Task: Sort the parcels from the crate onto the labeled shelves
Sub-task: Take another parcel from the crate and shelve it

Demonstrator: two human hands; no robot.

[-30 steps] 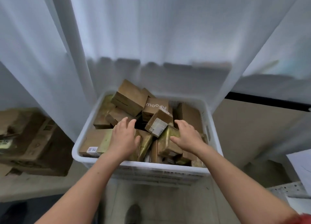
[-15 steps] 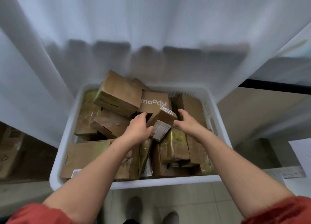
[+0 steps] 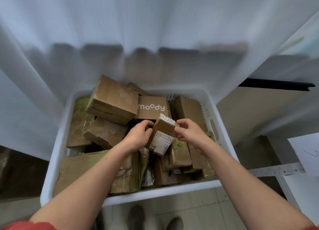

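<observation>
Two hands grasp one small parcel (image 3: 162,134) from either side, the left hand (image 3: 138,137) curled on its left edge, the right hand (image 3: 189,133) pinching its right edge, above the middle of the white crate (image 3: 222,153). Brown parcels fill the crate, a "moody" box (image 3: 151,107) near its far edge.

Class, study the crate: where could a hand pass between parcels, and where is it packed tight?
One dark gap lies between the moody box, the tilted box and the left hand. A sliver of crate shows by its left wall, above the big flat box. The front is crammed with upright parcels.
</observation>
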